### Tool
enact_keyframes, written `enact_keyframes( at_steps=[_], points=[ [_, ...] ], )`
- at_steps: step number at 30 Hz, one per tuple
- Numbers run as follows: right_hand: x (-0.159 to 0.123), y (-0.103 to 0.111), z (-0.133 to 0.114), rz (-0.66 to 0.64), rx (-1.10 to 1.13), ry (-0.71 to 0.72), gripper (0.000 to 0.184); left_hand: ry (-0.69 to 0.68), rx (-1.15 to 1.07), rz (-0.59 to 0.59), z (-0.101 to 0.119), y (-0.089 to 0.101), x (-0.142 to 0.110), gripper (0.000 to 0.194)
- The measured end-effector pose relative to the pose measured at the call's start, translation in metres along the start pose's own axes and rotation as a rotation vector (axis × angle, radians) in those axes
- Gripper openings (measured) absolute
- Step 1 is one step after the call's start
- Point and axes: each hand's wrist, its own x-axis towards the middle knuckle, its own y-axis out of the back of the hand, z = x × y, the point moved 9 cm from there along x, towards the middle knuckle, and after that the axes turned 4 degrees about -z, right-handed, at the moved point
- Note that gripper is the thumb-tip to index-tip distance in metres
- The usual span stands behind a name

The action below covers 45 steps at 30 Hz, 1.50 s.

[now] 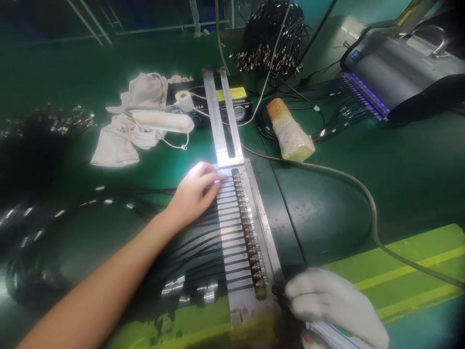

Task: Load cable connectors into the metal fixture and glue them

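My bare left hand [196, 191] rests at the far end of a long metal jig [234, 303], index finger and thumb stretched onto its slotted face. Black cables [203, 237] run in from the left and lie side by side in the slots. Their bared ends with small metal connectors [250, 237] line up over a dark channel. My right hand [334, 300], in a white glove, is closed around a black-tipped tool [281, 293] beside the jig's near end. The glove hides most of that tool. Under this hand shows a white and blue piece [334, 334], partly hidden.
Behind the jig stands a black control box [199, 118] with a gauge, beside a white cloth [116, 140] and a lit white lamp tube [163, 121]. A wrapped brush-like block [292, 131], a purple-lit machine [403, 72], a cable bundle [272, 34] and a grey hose [348, 177] lie around.
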Motion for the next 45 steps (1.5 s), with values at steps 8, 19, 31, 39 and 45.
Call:
enact_keyframes(
  at_steps=[8,19,31,39,45],
  points=[
    [0.003,0.004,0.0019,-0.072,0.007,0.058,0.011,-0.003,0.001,0.0,0.0002,0.0013,-0.0007,0.026],
    [0.0062,0.002,0.003,-0.156,-0.014,0.124,0.009,0.0,0.0,-0.007,-0.0003,0.0001,0.0001,0.027],
    [0.0046,-0.0008,0.0025,-0.064,-0.04,0.012,0.021,0.013,-0.011,-0.011,-0.002,-0.0007,-0.0004,0.026],
    [0.0026,0.0015,0.0015,-0.099,-0.021,0.039,0.016,0.007,-0.01,-0.01,0.0,-0.0007,-0.0012,0.026],
    [0.0,0.0079,0.0026,0.085,0.031,0.019,0.012,0.014,-0.017,-0.005,-0.0005,-0.0001,-0.0007,0.026]
  ],
)
